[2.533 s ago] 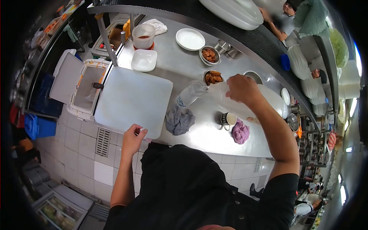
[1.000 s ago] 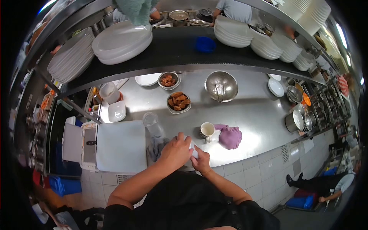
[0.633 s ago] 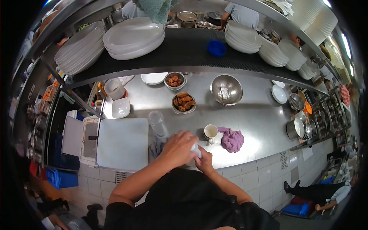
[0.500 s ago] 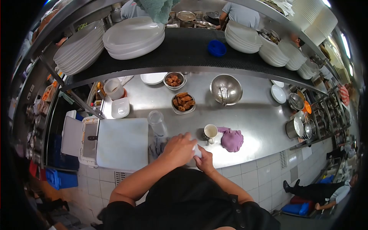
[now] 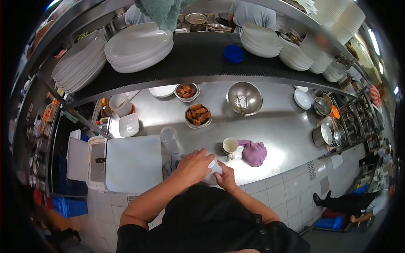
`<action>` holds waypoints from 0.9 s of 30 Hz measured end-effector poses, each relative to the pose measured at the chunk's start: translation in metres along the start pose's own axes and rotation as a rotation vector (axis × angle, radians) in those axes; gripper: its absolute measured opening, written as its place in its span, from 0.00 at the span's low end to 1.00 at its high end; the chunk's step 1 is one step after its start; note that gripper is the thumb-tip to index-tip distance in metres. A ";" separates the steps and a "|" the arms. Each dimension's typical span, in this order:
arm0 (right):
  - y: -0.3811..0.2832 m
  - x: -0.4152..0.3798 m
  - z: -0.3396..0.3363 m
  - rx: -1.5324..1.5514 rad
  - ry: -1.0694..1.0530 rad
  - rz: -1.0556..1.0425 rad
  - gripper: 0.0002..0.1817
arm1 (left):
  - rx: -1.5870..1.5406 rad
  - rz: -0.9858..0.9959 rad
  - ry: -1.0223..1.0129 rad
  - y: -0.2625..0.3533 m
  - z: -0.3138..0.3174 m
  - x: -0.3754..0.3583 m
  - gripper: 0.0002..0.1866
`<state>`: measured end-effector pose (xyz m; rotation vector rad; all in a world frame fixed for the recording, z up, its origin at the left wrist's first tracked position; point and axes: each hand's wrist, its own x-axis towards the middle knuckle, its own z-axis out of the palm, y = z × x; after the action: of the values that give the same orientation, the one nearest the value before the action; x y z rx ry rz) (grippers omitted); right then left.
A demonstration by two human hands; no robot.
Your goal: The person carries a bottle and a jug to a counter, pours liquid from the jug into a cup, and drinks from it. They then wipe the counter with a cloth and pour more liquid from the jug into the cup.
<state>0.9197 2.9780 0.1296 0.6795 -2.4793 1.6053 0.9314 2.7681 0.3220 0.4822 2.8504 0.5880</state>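
Near the front edge of the steel counter, my left hand [image 5: 195,167] and my right hand [image 5: 226,178] are both closed around a small white object [image 5: 215,167]. It has a rounded, smooth look, but the fingers cover too much of it to tell its kind. A clear plastic cup [image 5: 169,135] lies just beyond my left hand. Ahead of my right hand stands a mug [image 5: 230,146] with a pale inside. Beside the mug, a lump of purple dough [image 5: 254,154] rests on the metal, a short strip reaching toward the mug.
A white cutting board [image 5: 134,163] lies at left. Farther back are a bowl of fried pieces [image 5: 198,116], a smaller bowl of browned food [image 5: 185,92] and a steel mixing bowl [image 5: 244,98] holding a utensil. Overhead, a shelf [image 5: 202,55] carries stacked plates.
My left fingers have shifted a little, so more of the white object shows between my hands. The view has turned slightly, and people behind the shelf have moved.
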 end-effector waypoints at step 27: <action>-0.009 0.046 0.020 -0.269 0.281 0.110 0.29 | -0.609 -0.566 0.847 -0.183 0.131 -0.021 0.48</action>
<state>0.8855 2.9431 0.1439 0.2662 -2.4883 1.2599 0.9333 2.6476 0.1302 -0.8287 2.9854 1.7431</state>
